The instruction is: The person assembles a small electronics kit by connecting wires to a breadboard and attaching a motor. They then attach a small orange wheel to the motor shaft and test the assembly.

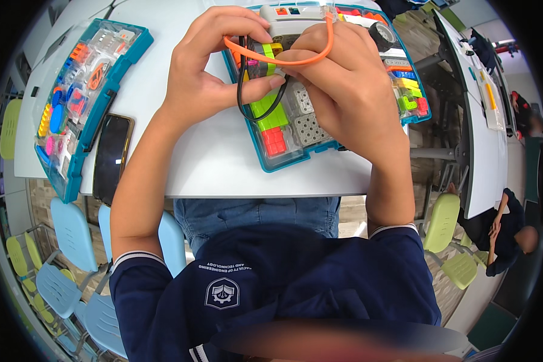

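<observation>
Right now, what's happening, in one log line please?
left hand: holds block build; right hand: curled close by, grip unclear; orange cable: arched in front of right hand; phone: on table, left

my right hand (pixel 350 90) hides part of the grey block (pixel 283 28) and of the teal tray (pixel 288 163); a far person (pixel 519 107) is blurred.

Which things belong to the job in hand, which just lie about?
Likely in use:
- flat orange cable
- thin black cable
- grey-white plastic block
- lime and yellow plastic brick assembly
- teal-rimmed plastic parts tray

Likely lying about:
- black rectangular phone
- left teal-rimmed plastic parts case, possibly spares
- pale blue plastic chairs
</observation>
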The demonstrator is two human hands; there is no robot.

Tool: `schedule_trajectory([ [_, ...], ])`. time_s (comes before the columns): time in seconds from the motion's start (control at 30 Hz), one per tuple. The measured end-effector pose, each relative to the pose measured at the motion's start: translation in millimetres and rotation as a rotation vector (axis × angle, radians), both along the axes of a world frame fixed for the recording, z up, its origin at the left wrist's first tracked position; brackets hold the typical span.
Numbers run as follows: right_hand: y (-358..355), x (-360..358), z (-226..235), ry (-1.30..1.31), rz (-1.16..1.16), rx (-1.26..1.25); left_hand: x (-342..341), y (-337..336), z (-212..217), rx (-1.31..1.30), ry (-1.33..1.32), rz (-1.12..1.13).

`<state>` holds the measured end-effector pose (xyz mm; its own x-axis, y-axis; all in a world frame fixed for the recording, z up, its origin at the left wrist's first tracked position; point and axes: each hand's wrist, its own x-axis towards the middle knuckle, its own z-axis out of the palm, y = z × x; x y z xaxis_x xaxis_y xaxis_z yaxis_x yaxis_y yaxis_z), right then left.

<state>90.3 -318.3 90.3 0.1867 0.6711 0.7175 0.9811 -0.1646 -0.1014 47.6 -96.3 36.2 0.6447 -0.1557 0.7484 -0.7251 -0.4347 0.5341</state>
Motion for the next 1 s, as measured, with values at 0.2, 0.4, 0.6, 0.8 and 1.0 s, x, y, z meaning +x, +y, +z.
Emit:
schedule_trajectory([
  [0.2,-3.2,-1.3,2.5,0.000,-0.020,-0.022,-0.8,-1.5,1.1,0.014,-0.021,-0.007],
  [0.4,-5.6,-0.3,3.9,0.003,-0.004,-0.027,-2.8,-4.0,2.6,0.041,-0.031,0.005],
  [0.6,-7.9,1.0,4.7,0.054,0.046,-0.037,-3.2,-4.1,4.0,0.041,-0.029,0.030],
  [0.8,-5.6,6.1,1.5,0.096,0.092,0.009,-2.2,-4.5,-0.3,0.009,-0.027,0.035],
  [1.0,-2.1,0.6,-0.9,0.193,0.060,0.087,0.1,-0.2,-5.6,0.047,-0.090,0.045],
])
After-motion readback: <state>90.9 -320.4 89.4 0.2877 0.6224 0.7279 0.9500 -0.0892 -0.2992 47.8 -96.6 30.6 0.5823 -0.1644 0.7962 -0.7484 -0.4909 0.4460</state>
